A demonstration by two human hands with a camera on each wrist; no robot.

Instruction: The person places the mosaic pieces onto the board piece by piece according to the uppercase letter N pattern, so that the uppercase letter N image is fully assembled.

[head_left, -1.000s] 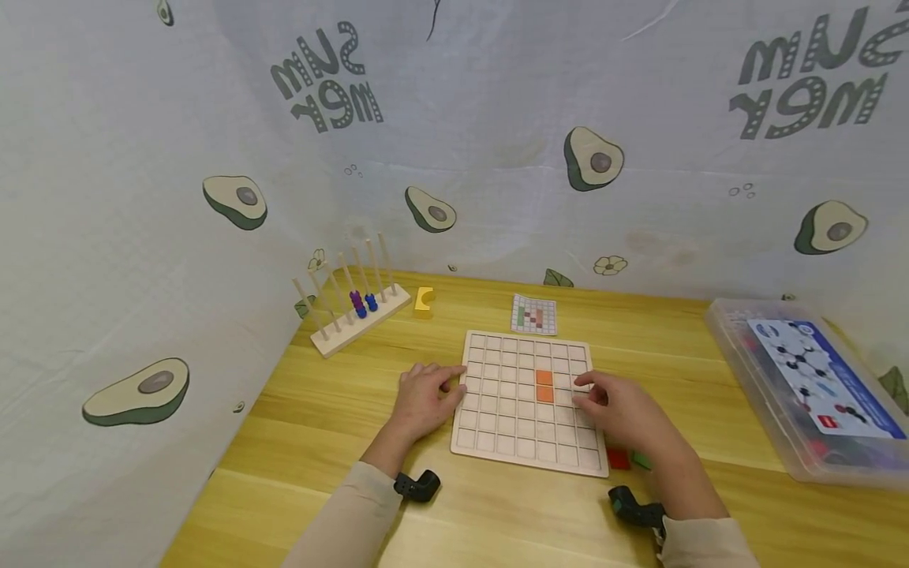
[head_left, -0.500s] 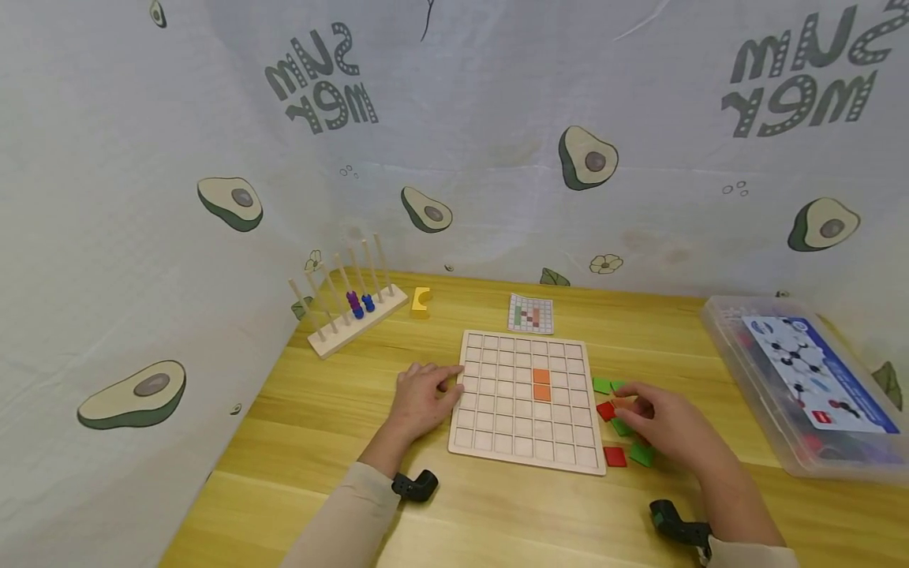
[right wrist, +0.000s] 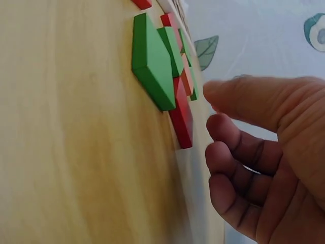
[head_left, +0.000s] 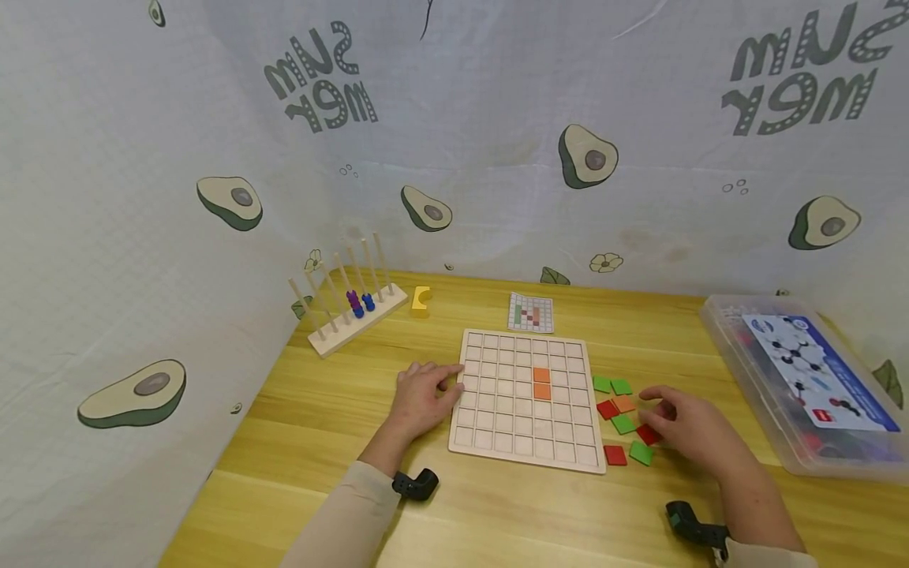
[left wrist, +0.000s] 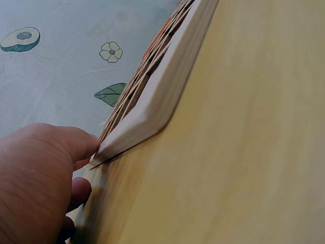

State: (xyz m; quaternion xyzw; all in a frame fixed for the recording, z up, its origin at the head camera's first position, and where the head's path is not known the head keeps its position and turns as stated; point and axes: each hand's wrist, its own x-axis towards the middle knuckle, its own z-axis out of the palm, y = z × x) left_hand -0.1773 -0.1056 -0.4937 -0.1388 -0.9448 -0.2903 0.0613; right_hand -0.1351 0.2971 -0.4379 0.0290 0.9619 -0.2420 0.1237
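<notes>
A wooden grid board [head_left: 497, 418] lies on the table with two orange square tiles [head_left: 542, 383] in its cells, one above the other. My left hand [head_left: 419, 398] rests at the board's left edge, thumb and index finger touching it. In the left wrist view the thumb [left wrist: 76, 145] meets the board's corner [left wrist: 147, 119]. My right hand [head_left: 685, 426] hovers by loose tiles right of the board, fingers loosely bent around nothing. Nearest to it is a red tile [head_left: 648, 434]; green tiles [head_left: 641, 453], an orange tile [head_left: 624, 404] and other red tiles [head_left: 615, 455] lie around.
Behind the board lies a small pattern card [head_left: 530, 314]. A wooden peg stand [head_left: 358, 322] with purple and blue beads stands back left, beside a yellow block [head_left: 420, 302]. On the right is a clear plastic case [head_left: 795, 394]. A patterned curtain [head_left: 497, 197] surrounds the table.
My right hand has moved from over the board's right side to the loose tiles, then slightly further right, uncovering more of them. The left hand has stayed at the board's edge.
</notes>
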